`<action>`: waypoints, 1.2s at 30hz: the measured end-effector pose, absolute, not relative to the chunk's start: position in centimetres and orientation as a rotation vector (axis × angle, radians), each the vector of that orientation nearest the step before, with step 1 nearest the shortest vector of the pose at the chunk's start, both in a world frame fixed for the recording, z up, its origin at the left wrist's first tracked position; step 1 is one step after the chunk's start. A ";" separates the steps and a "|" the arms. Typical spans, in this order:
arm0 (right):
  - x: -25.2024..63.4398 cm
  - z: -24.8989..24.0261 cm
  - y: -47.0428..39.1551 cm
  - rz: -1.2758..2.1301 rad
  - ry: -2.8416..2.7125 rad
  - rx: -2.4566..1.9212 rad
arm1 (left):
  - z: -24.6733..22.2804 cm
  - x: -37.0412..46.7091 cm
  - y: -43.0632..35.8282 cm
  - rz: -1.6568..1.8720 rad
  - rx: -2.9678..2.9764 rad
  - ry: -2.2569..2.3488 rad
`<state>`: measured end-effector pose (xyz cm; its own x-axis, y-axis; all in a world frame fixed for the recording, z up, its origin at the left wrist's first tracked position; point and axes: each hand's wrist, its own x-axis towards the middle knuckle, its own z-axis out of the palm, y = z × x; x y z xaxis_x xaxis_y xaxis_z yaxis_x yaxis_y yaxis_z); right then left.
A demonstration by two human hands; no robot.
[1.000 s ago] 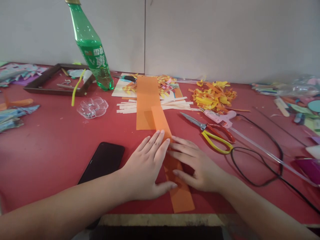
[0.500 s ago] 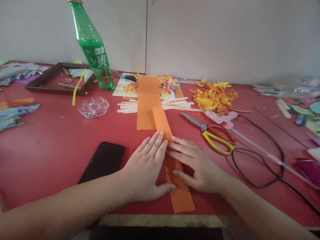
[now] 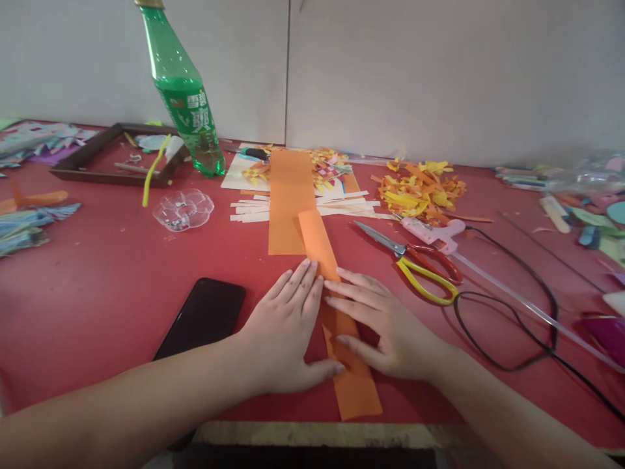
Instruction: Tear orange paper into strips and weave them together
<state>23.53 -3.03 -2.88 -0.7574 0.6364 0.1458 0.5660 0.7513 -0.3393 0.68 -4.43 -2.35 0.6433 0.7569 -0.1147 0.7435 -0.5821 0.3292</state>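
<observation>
A folded orange paper strip (image 3: 359,394) lies lengthwise on the red table, its far end overlapping a wider flat orange paper (image 3: 291,195). My left hand (image 3: 288,326) rests along the strip's left edge, fingers stretched out and fingertips touching the paper. From the other side my right hand (image 3: 383,319) presses on the strip with its fingers spread flat. Both thumbs lie over the lower part of the strip. The paper directly beneath the fingers is partly hidden. A black phone (image 3: 202,319) lies just left of my left hand.
Red-and-yellow-handled scissors (image 3: 405,251) and a pink glue gun (image 3: 434,233) with a looped black cord lie on the right. Yellow and orange paper scraps (image 3: 420,189) sit behind them. A green bottle (image 3: 188,111), a dark frame (image 3: 97,172) and a clear compartment dish (image 3: 183,210) stand at left.
My left fingertips have slid very slightly down along the strip's edge. The whole view has shifted a little; otherwise hands and paper stay in place.
</observation>
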 end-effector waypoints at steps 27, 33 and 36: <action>19.5 -3.9 5.0 0.429 -2.399 -1.158 | -2.4 0.5 -4.6 0.090 2.548 1.166; 19.6 -3.8 5.0 0.455 -2.401 -1.164 | -2.2 0.6 -4.4 0.059 2.513 1.154; 19.6 -3.9 5.1 0.463 -2.397 -1.160 | -2.0 0.5 -4.4 0.034 2.493 1.147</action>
<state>19.63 5.08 -3.88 -0.5544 0.7978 0.2370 0.6522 0.5933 -0.4718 0.55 -4.39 -2.03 0.6640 0.7345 -0.1399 0.7250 -0.5866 0.3609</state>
